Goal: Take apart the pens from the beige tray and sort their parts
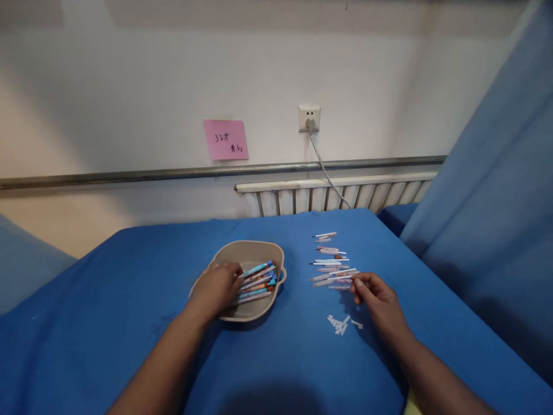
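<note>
A beige basin (248, 318) stands on the blue cloth, with several patterned pens (254, 282) lying in it, some with blue or orange ends. My left hand (220, 285) reaches over the basin's left side onto the pens; its fingertips are mostly hidden, so their grip does not show. To the right, my right hand (374, 294) is closed in a pinch on a thin white pen refill (339, 279) that points left. Beneath and beyond it lie loose pen parts (330, 263), thin white refills and pale barrels, in a rough column.
Small white plastic pieces (339, 324) lie in a pile nearer me. The blue cloth (276, 369) covers the table. Behind are a radiator (302, 199), a metal rail, a pink note (226, 140) and a socket (309, 119) with a cable. A blue curtain (488, 173) hangs right.
</note>
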A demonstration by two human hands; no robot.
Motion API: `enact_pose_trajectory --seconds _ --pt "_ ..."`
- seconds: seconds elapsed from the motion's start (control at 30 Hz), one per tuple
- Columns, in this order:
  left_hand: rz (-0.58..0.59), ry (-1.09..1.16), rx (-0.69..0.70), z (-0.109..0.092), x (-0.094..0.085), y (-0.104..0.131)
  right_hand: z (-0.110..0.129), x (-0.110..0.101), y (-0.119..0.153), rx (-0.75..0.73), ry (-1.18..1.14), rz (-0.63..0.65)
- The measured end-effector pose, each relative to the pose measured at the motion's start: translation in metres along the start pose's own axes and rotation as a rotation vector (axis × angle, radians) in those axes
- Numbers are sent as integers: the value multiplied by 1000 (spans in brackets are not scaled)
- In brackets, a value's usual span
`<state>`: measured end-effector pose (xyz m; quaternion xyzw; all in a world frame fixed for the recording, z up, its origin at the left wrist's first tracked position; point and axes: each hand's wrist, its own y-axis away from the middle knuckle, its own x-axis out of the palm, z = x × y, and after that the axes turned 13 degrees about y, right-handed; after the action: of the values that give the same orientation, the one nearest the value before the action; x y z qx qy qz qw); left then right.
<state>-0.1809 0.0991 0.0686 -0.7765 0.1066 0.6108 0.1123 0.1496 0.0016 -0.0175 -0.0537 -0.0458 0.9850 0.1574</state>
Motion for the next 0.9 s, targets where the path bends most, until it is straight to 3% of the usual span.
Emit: enact_pose_trajectory --seconds 0.13,0.27,0.37,0.47,0.57,0.63,0.7,0.77,0.9 --pt "57 15 -49 3 2 -5 5 -9 -10 2 24 -66" --pt "60 6 -66 0 -6 -9 -5 -21 -26 22 72 -142" --pt "-46 17 4 -15 -13 -3 -21 -24 -35 -1 144 -143" --pt "-184 153 179 -47 -8 16 -33 -23 -39 -47 253 -101" --pt "-229 386 471 -91 15 44 -35 -20 -37 -104 389 -9" --pt "-87 459 562 -119 38 57 -32 -17 -34 -153 513 71" --pt "41 482 581 -139 61 61 -28 -14 -30 -213 649 138" --pt "84 477 561 -150 79 55 -23 -12 -27 -263 756 179" --pt "-12 468 495 -150 97 23 -17 -12 -23 -265 890 215"
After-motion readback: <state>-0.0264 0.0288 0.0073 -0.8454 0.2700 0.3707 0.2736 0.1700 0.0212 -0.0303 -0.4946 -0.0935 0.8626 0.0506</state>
